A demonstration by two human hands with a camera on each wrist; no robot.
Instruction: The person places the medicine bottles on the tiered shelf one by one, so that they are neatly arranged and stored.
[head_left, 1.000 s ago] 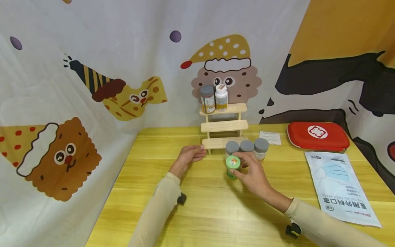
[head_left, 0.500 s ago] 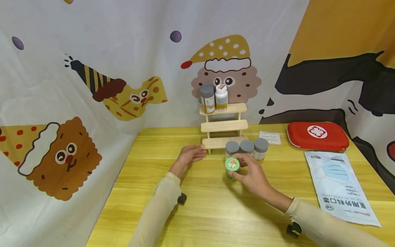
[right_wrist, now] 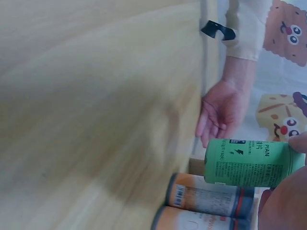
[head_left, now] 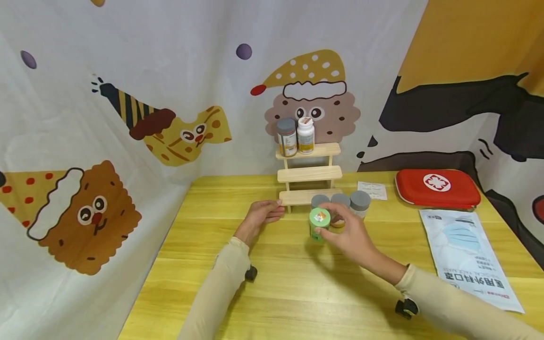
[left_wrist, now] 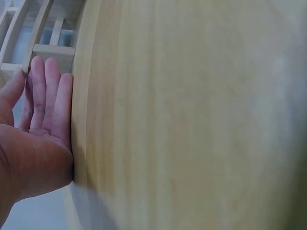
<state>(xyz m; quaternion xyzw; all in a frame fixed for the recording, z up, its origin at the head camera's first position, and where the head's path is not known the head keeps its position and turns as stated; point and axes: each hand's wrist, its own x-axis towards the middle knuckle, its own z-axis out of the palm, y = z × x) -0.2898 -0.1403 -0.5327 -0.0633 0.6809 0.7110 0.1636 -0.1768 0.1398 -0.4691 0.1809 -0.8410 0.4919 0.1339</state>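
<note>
The right hand (head_left: 350, 233) is reaching forward from the lower right, forearm slanting across the desk (head_left: 297, 283), and its fingers (head_left: 335, 210) are curling round the top of a green bottle (head_left: 319, 224), thumb on the near side. The head view is showing the bottle upright, near the middle of the desk, just in front of three grey-capped bottles (head_left: 340, 203); the hand is hiding the bottle's base, so whether it is touching the desk cannot be told. In the right wrist view the green bottle (right_wrist: 249, 163) is lying alongside two orange-labelled bottles (right_wrist: 211, 196), close but with a narrow gap showing.

The left hand (head_left: 261, 215) is lying on its outer edge on the desk, palm facing right, fingers (left_wrist: 50, 96) straight and together, holding nothing. Its fingertips are sitting just beside the foot of the wooden rack (head_left: 308, 174), though contact cannot be made out. The sleeved left forearm is running back toward the lower middle of the head view.

Two more bottles (head_left: 296, 137) are standing on the rack's top step. To the right, a red first-aid case (head_left: 437, 186) is lying by the wall, with a mask packet (head_left: 467, 259) in front of it and a small paper slip (head_left: 373, 190) between case and rack.
</note>
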